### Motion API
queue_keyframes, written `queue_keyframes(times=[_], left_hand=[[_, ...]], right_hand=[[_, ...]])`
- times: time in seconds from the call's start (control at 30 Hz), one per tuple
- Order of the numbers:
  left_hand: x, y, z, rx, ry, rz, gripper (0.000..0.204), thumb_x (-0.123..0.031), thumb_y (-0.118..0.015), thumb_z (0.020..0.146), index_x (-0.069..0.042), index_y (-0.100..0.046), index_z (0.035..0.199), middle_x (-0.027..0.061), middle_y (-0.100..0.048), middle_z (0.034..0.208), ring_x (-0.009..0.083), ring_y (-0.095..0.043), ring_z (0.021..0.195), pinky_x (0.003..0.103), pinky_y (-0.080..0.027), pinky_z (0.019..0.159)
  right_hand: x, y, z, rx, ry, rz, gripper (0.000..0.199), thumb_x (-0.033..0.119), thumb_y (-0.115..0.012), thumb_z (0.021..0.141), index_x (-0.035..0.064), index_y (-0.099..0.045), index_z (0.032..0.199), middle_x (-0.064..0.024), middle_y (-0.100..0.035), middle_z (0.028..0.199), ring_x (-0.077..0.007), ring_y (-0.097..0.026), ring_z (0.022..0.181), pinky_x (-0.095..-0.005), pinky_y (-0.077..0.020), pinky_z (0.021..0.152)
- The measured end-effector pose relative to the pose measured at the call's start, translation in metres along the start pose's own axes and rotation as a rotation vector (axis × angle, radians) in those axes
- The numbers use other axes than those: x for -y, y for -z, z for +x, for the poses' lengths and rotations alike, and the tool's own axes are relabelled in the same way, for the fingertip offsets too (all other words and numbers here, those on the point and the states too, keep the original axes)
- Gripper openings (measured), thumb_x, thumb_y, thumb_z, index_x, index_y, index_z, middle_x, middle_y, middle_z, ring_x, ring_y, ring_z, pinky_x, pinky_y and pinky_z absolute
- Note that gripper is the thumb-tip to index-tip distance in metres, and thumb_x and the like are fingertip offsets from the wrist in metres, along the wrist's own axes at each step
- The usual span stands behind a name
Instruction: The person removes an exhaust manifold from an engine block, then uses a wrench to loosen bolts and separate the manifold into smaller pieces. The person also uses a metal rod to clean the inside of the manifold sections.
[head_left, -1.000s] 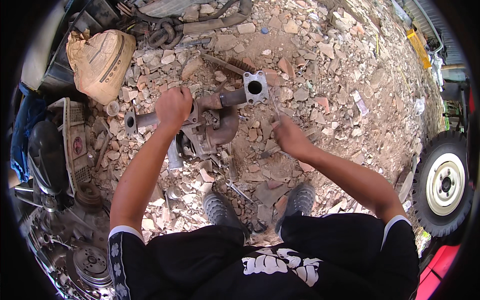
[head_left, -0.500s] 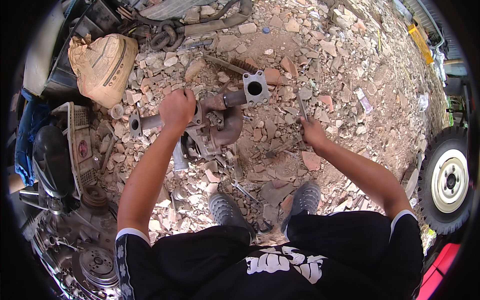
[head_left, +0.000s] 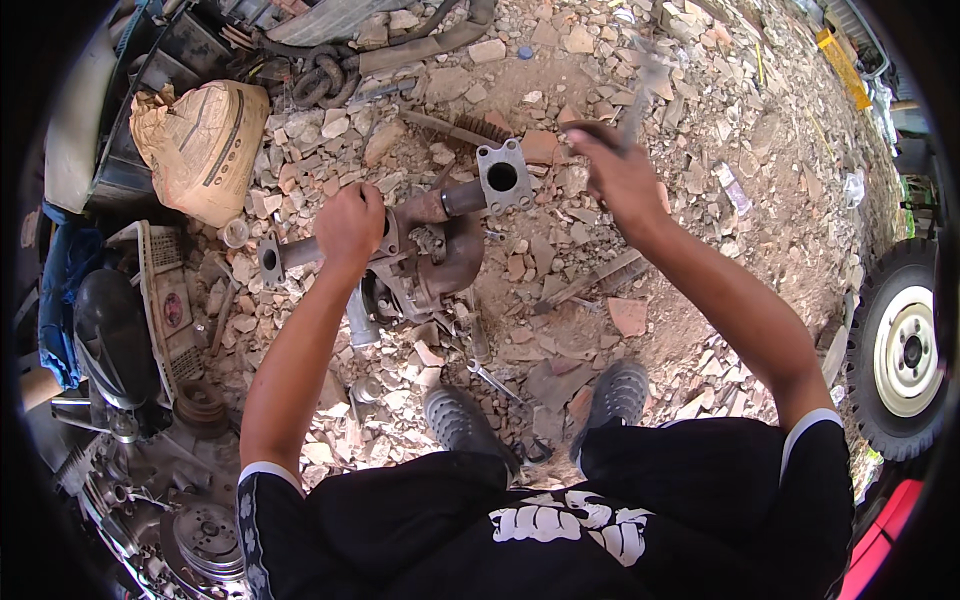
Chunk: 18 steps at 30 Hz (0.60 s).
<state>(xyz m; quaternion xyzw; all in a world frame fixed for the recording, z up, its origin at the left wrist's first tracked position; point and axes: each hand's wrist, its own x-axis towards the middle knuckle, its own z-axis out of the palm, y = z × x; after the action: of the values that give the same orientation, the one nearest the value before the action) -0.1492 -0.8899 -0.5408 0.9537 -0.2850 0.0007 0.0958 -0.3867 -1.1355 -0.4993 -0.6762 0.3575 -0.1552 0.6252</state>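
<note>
A rusty branched exhaust manifold (head_left: 460, 250) lies on the rubble in front of me, with a square bolt-holed flange (head_left: 504, 176) at its right end and a smaller flange (head_left: 270, 259) at its left. My left hand (head_left: 350, 225) is closed around its left pipe. Raised to the right of the square flange, my right hand (head_left: 625, 185) grips a long thin metal tool (head_left: 648, 85). Motion smears that tool, and its exact kind cannot be made out. Beyond the manifold lies a long-handled tool with a bristly end (head_left: 482, 128).
Broken tile and stone cover the ground. A wrench (head_left: 492, 380) lies before my shoes, and a flat bar (head_left: 595, 283) to the right of the manifold. A crumpled paper sack (head_left: 205, 150), a white plastic crate (head_left: 165, 300) and metal parts (head_left: 205, 540) line the left. A wheel (head_left: 905, 350) stands at right.
My right hand has swung up and away from me with the tool, from beside the flat bar to beyond the square flange. My left hand keeps its hold on the pipe.
</note>
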Motion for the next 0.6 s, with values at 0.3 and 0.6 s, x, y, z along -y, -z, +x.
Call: queue_keyframes(times=[0.3, 0.6], left_hand=[[-0.006, -0.008, 0.003, 0.005, 0.008, -0.015, 0.042, -0.033, -0.047, 0.096, -0.003, -0.076, 0.088, 0.0266, -0.071, 0.082, 0.0465, -0.069, 0.078, 0.053, -0.055, 0.076], [-0.008, -0.003, 0.003, 0.034, 0.042, 0.025, 0.042, -0.031, -0.049, 0.094, -0.001, -0.075, 0.082, 0.0264, -0.07, 0.081, 0.0455, -0.068, 0.076, 0.053, -0.053, 0.073]], right_hand=[[-0.052, -0.062, 0.033, 0.204, -0.032, -0.141, 0.047, 0.04, -0.077, 0.088, 0.0012, -0.069, 0.115, -0.0153, -0.074, 0.098, -0.0242, -0.071, 0.09, -0.0371, -0.0535, 0.083], [-0.063, -0.064, 0.033, 0.251, 0.147, -0.115, 0.029, 0.015, -0.062, 0.095, -0.0012, -0.066, 0.119, -0.007, -0.072, 0.104, -0.0154, -0.063, 0.095, -0.0328, -0.0515, 0.087]])
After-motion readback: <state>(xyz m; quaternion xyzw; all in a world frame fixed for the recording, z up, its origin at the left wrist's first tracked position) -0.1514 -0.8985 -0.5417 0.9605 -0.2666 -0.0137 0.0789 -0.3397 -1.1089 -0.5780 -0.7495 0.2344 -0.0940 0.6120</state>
